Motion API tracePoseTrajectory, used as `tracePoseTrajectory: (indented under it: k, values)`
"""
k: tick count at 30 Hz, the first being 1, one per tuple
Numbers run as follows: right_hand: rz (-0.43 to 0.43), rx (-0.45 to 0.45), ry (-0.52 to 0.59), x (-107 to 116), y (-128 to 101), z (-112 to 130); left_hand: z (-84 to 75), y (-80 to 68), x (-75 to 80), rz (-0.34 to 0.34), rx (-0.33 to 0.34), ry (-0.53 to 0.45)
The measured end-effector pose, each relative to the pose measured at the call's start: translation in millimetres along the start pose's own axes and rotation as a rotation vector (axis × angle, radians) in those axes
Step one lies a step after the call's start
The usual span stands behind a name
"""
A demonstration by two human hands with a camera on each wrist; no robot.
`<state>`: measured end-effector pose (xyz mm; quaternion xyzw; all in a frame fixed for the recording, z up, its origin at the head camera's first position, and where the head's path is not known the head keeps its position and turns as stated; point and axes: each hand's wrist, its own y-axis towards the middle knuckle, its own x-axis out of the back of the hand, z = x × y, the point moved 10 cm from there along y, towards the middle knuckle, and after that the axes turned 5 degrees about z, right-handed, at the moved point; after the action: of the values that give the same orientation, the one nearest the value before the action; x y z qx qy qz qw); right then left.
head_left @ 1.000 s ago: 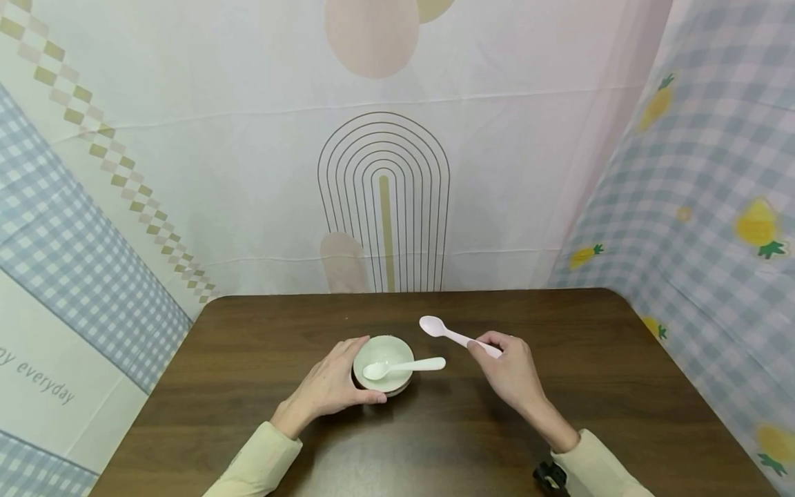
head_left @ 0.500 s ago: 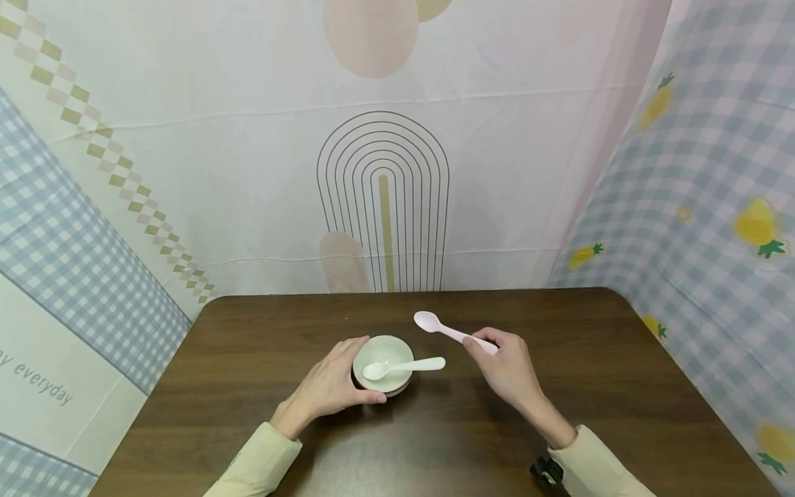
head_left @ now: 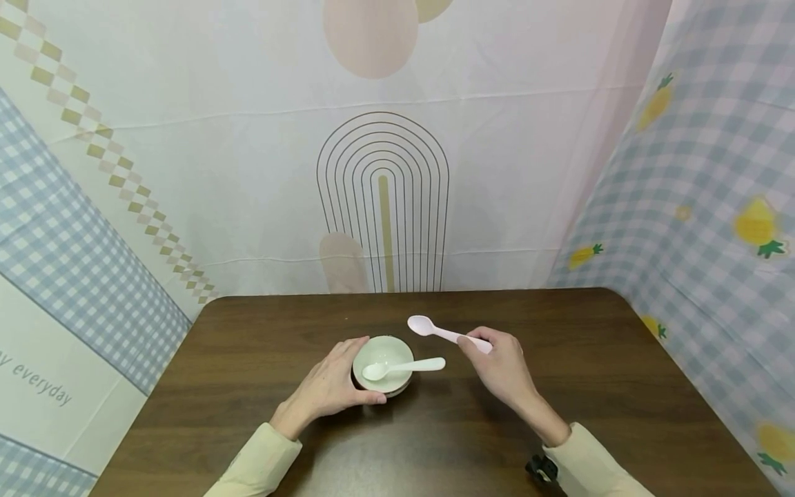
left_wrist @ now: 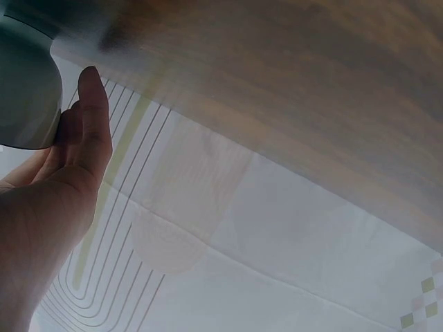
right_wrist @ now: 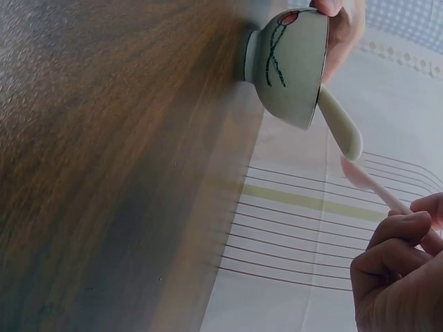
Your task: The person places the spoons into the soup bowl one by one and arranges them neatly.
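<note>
A pale green bowl [head_left: 397,348] stands on the table, and the right wrist view shows a red and black drawing on the side of the bowl [right_wrist: 294,76]. My left hand [head_left: 332,383] grips it from the left, thumb at the near side and fingers round the far side. Inside lies a white spoon [head_left: 404,366], its handle sticking out over the right rim. My right hand [head_left: 499,362] pinches a pale pink spoon [head_left: 444,333] by the handle. That spoon is held in the air right of and beyond the bowl, its scoop end pointing left.
The brown wooden table [head_left: 528,310] has rounded far corners. A white curtain with an arch pattern [head_left: 383,207] hangs behind it, and checked cloth [head_left: 702,241] hangs at the right side. A small black device [head_left: 542,469] sits at my right cuff.
My right hand has moved a little to the left with the pink spoon, whose scoop rose slightly and then came down again. My left hand, the bowl and the white spoon have stayed in place.
</note>
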<state>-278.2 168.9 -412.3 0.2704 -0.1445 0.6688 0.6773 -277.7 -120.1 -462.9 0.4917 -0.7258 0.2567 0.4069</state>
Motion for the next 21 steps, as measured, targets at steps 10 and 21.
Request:
tracePoseTrajectory:
  k: [10,21]
  values:
    - [0.041,0.038,0.019,-8.4,2.4,2.6,0.1,0.2,-0.3,-0.002,-0.005,-0.010]
    - [0.067,0.028,-0.003,-13.4,3.6,2.6,-0.7,-0.6,-0.4,-0.004,-0.011,-0.011]
